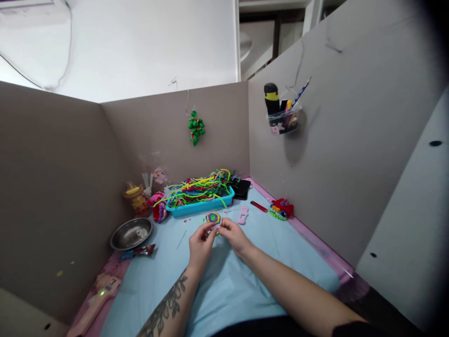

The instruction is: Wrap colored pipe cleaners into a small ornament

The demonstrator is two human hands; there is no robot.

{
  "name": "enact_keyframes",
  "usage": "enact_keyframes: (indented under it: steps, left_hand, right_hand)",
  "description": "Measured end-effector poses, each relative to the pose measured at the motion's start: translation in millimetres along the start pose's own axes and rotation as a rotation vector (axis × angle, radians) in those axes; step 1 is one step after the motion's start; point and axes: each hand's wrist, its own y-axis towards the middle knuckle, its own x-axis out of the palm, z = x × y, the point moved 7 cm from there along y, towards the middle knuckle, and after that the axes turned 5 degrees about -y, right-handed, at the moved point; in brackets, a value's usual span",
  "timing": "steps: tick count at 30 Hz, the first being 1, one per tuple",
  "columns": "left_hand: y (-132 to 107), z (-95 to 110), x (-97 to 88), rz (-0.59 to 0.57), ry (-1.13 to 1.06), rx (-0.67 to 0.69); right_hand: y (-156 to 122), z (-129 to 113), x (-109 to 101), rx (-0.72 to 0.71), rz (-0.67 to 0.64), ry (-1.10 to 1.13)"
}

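Observation:
Between my two hands, a small hexagonal piece [213,218] with colourful concentric rings is held up above the blue-covered table. It has a green centre, then yellow and purple bands, and looks wound from pipe cleaners. My left hand [201,241] pinches its lower left edge between thumb and fingers. On the other side, my right hand [234,235] has its fingertips closed on the lower right edge. A bit of bright green shows by the fingertips. Just beyond the piece stands a blue tray [199,207] heaped with loose pipe cleaners [206,187] in many colours.
To the left are a metal bowl [131,234], a wrapper [138,252] and a pink glue gun [96,304] with a green light. A black phone-like object [241,189], pink plastic piece [242,215], red cutter [258,206] and red craft figure [281,208] lie right. Grey partitions surround the table.

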Motion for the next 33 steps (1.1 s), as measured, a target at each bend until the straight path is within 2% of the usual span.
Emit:
enact_keyframes:
  steps: [13,23,28,33]
  left_hand:
    - [-0.3,1.4,-3.3,0.038,0.057,0.043]
    - [-2.2,0.4,1.5,-0.018,0.067,0.05]
    - [-2.0,0.8,2.1,-0.02,0.044,0.034]
    - [-2.4,1.5,4.1,-0.032,0.005,0.033]
  right_hand:
    - [-0.4,-5.6,-0.3,-0.059,0.0,-0.102]
    - [-0.2,4.2,-5.6,-0.044,0.087,-0.107]
    - [-1.2,-2.5,-10.4,-0.086,0.14,-0.183]
    - [-0.7,-3.1,-7.4,-0.055,0.126,-0.06]
